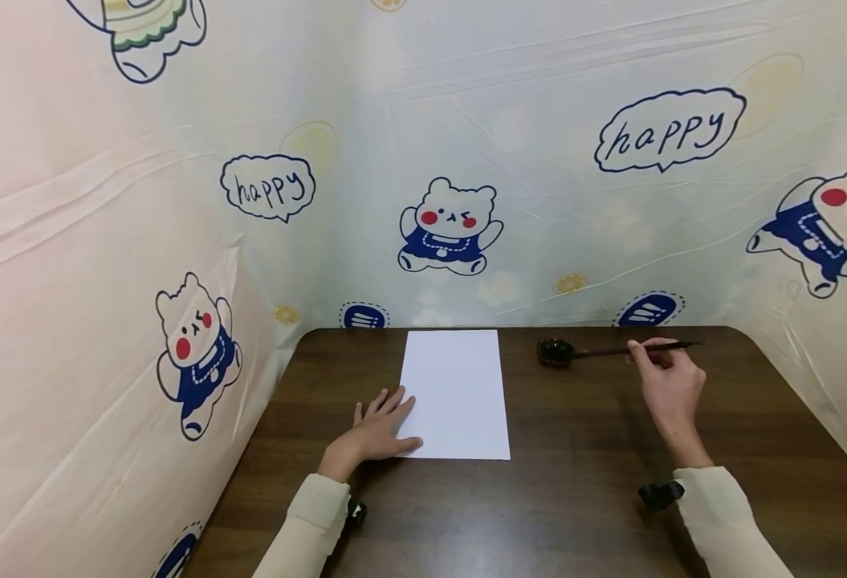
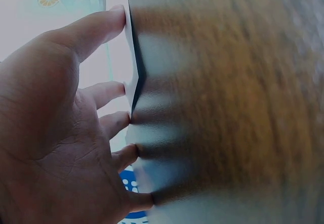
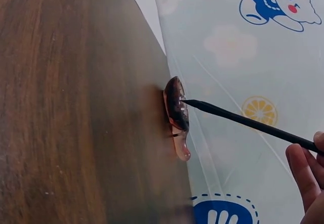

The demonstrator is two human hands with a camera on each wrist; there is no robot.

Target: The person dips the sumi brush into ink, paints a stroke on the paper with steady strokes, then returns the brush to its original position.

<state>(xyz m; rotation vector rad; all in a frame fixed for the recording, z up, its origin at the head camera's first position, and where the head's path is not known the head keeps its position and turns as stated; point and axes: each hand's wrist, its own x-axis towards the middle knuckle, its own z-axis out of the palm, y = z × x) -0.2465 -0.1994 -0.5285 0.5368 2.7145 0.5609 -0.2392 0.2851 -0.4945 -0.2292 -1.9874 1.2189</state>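
A blank white sheet of paper (image 1: pixel 459 393) lies on the brown table. My left hand (image 1: pixel 376 429) rests spread at its left edge, thumb and some fingertips on the paper; in the left wrist view the left hand (image 2: pixel 55 123) has its other fingertips down on the tabletop. To the right of the sheet, my right hand (image 1: pixel 672 381) holds a dark writing brush (image 1: pixel 604 351) by its shaft, nearly level. The brush's pointed tip (image 3: pixel 186 102) is at a small dark, glossy ink dish (image 3: pixel 176 105); whether it touches the contents I cannot tell.
The wooden table (image 1: pixel 575 514) ends at a pale curtain (image 1: pixel 539 160) printed with bears and lemon slices, which also hangs at both sides. A black wrist camera (image 1: pixel 660 495) sits at the right cuff, another (image 1: pixel 355 514) at the left.
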